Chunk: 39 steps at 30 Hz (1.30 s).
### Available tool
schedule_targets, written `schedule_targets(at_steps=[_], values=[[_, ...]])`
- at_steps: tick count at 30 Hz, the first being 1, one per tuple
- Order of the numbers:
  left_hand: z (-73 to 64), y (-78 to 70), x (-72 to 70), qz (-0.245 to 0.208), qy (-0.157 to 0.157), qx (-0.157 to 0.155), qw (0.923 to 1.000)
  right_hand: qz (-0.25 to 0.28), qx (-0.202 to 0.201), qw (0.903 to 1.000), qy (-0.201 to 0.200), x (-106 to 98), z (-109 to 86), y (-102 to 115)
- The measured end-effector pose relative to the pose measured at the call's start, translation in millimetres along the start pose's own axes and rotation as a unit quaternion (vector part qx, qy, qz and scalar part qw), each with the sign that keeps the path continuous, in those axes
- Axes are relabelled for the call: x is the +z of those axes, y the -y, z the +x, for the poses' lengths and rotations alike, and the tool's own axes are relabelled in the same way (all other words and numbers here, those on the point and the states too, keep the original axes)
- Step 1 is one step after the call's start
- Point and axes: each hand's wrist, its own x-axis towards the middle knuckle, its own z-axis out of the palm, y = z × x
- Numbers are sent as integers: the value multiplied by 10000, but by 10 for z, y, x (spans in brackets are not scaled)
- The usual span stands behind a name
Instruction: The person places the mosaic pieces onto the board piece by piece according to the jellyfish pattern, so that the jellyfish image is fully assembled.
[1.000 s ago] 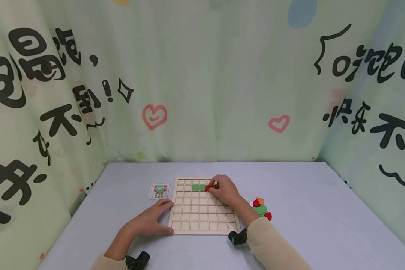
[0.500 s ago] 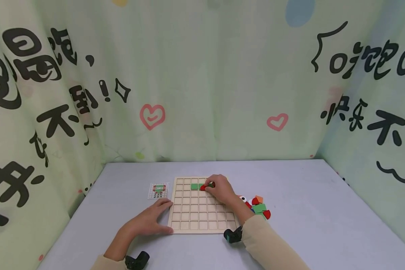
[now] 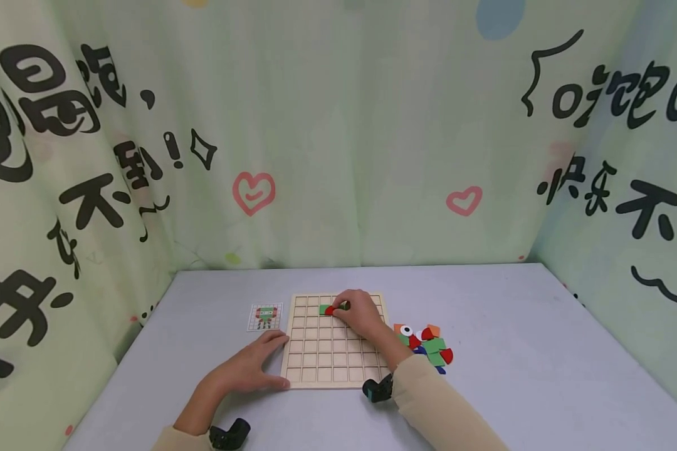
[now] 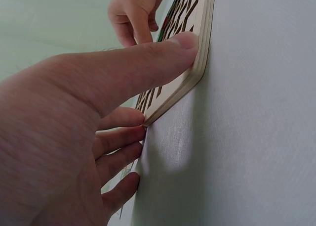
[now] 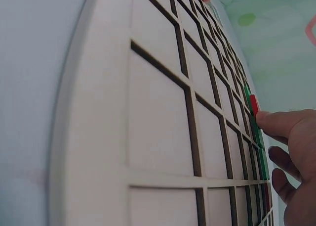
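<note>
From my distant station I see a pale green curtain (image 3: 338, 138) with black lettering and pink hearts, hung behind a white table (image 3: 502, 326). On the table lies a wooden grid board (image 3: 340, 361). The left hand (image 3: 254, 365) is spread wide at the board's left side, thumb on the near corner and fingertips at the edge. The right hand (image 3: 363, 315) reaches over the far part of the board, narrowed in a pinch on a small red piece. To the right of the board I find a pile of coloured pieces (image 3: 433, 351), and to its left a printed card (image 3: 265, 317). Smallest are a green piece (image 3: 323, 309) lying in the grid near the far edge and, just beside it, the pinched red piece (image 3: 330, 311); I cannot tell whether this touches the grid.
</note>
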Motion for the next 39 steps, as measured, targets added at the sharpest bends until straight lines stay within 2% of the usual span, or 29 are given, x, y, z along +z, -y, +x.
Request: schedule_targets(at_steps=[11,22,39], values=[[-3,-26,-17,-38,31,-75,10000,160,-71,9998,-1,55,29,58],[1,2,-12,12,13,-40,10000,104,101,9998,121,125,51,136],[-2,-10,-17,-74,25,-83,9999,-86,30,9997,229,236,120,255]])
